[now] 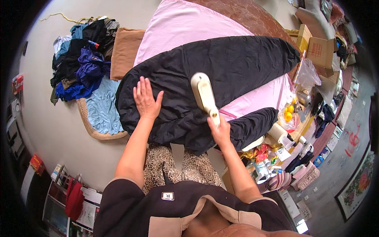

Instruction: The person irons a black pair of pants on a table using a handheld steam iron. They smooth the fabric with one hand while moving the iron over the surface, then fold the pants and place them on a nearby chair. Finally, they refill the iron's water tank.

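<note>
Black trousers (225, 62) lie spread before me over a pink cloth (183, 17), one leg reaching to the far right and the other bunched nearer me. My left hand (147, 99) rests flat on the black fabric toward its left end, thumb apart, holding nothing. In my right hand (220, 130) is the handle of a cream handheld appliance (202, 89), possibly a garment steamer. Its rounded head points away from me above the trousers; whether it touches them I cannot tell.
A heap of clothes (83, 62) lies at the left, beside a folded brown cloth (127, 53) and a light blue garment (103, 106). On the right are a cardboard box (319, 54), oranges in a plastic bag (288, 114) and assorted household items. A reddish tabletop (237, 11) shows at the back.
</note>
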`<state>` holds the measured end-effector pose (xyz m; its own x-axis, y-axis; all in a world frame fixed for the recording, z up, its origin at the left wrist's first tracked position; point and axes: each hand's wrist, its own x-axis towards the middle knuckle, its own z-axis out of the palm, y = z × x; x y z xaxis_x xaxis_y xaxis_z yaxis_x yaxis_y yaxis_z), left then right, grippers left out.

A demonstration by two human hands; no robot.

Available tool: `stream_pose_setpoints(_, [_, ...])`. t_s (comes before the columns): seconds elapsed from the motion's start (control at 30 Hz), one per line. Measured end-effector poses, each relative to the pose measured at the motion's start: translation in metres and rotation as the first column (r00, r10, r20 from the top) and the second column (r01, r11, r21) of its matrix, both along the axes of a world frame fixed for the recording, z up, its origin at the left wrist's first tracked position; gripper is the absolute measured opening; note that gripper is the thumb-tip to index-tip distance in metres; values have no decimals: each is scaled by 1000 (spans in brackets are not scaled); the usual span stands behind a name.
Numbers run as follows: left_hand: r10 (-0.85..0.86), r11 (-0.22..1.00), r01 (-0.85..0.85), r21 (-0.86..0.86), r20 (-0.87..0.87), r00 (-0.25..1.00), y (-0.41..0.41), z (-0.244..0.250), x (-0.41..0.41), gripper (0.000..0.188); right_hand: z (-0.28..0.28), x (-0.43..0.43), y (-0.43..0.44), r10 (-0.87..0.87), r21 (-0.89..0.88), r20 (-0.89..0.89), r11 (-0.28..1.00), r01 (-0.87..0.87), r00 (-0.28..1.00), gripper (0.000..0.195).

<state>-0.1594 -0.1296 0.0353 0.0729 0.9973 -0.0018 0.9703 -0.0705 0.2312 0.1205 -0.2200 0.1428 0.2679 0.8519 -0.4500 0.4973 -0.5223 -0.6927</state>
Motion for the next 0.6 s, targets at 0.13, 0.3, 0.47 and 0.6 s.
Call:
stream_pose_setpoints(0.13, [5,1000,-6,-21,-52,999,-16,-8,-19,84,-2,-7,5,65,-68,-22,995,-66,998,34])
stream_pose_setpoints(0.3, [14,999,-18,-44,-78,997,-13,-12,-17,84,-22,-63,138,137,252,24,958,-139,990,32])
stream_pose_setpoints(0.47, [35,998,-37,-43,-59,998,-15,-15,-20,84,-21,-67,113,88,27,-77,996,-86,993,39])
stream_pose_setpoints(0.6, [31,999,-32,-22,-31,999,-16,-14,-21,83,-10,-31,-1,157,-12,-49,987,-158,986,33])
